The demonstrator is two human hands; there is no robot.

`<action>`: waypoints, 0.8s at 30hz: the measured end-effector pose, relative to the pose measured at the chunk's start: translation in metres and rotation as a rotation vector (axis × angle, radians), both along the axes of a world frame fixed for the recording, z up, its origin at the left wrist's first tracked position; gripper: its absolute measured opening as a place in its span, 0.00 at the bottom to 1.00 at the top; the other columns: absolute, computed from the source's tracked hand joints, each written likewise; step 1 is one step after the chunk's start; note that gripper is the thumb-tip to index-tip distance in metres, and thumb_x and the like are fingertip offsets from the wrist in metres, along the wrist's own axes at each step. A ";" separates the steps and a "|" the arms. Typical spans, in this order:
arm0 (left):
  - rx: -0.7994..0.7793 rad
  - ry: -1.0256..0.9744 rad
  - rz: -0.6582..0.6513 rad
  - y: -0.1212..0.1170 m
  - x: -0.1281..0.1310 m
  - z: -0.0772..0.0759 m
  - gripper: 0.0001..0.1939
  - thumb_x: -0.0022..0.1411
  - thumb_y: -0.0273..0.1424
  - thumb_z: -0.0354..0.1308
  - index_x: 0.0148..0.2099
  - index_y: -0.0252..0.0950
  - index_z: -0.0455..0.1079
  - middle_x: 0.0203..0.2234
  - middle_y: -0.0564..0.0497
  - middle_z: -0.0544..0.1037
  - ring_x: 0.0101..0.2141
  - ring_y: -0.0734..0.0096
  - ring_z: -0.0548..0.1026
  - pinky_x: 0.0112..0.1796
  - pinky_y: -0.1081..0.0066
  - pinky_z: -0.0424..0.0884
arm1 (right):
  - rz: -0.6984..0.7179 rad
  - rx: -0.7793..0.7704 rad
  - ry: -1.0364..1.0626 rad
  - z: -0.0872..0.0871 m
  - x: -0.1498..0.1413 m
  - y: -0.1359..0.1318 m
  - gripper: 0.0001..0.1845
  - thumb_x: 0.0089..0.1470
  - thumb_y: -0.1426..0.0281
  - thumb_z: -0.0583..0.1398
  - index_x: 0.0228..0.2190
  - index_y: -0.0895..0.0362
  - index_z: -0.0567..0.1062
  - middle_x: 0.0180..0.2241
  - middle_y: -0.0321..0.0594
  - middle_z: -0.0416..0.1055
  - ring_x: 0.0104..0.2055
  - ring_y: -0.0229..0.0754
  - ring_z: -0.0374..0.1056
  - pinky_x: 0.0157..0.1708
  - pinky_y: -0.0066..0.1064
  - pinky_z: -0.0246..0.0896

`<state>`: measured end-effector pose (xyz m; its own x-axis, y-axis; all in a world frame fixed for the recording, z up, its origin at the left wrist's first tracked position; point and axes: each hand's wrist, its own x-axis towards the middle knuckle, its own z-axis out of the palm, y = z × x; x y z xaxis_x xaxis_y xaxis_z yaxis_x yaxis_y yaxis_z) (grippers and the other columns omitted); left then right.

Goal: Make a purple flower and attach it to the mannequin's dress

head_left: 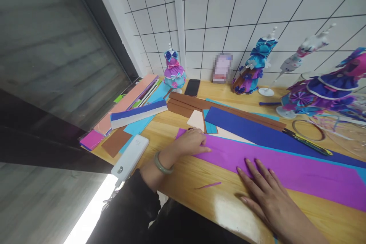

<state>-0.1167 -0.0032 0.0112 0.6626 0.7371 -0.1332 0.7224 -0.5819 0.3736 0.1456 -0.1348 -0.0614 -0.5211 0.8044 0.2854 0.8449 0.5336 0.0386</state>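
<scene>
A long purple strip of paper or thin cloth (228, 150) lies across the wooden table, with a light-blue sheet edging out behind it. My left hand (191, 143) is on its left end, fingers curled down and thumb lying along the strip. Whether the fingertips pinch or just press is partly hidden. My right hand (264, 190) rests flat at the strip's near edge, fingers spread, holding nothing. Between the hands, closer to me, is a thin purple scrap (210, 185). Behind the strip lies a dark blue piece (228, 122), with a yellow-and-black utility knife (311, 145) on it.
Brown strips (183, 106), a blue-and-white folded piece (138, 113) and a white power bank (131, 156) are to the left. Along the tiled wall stand a phone (192, 87) and dressed mini mannequins (174, 70). A tape roll (309, 129) lies at right.
</scene>
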 end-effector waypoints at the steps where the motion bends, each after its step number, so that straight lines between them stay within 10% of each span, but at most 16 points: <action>1: -0.011 -0.008 -0.004 0.000 0.000 0.001 0.17 0.53 0.45 0.54 0.29 0.35 0.66 0.31 0.48 0.71 0.38 0.67 0.68 0.40 0.70 0.62 | -0.003 -0.006 0.000 0.001 -0.001 0.000 0.31 0.51 0.52 0.52 0.52 0.56 0.65 0.60 0.50 0.50 0.61 0.62 0.38 0.50 0.57 0.49; 24: -0.357 -0.032 0.204 -0.003 -0.066 -0.005 0.22 0.46 0.38 0.60 0.46 0.40 0.67 0.35 0.50 0.73 0.36 0.67 0.71 0.33 0.72 0.65 | -0.005 0.016 0.010 -0.002 -0.005 0.000 0.30 0.52 0.52 0.52 0.52 0.54 0.65 0.59 0.50 0.51 0.61 0.63 0.39 0.49 0.59 0.48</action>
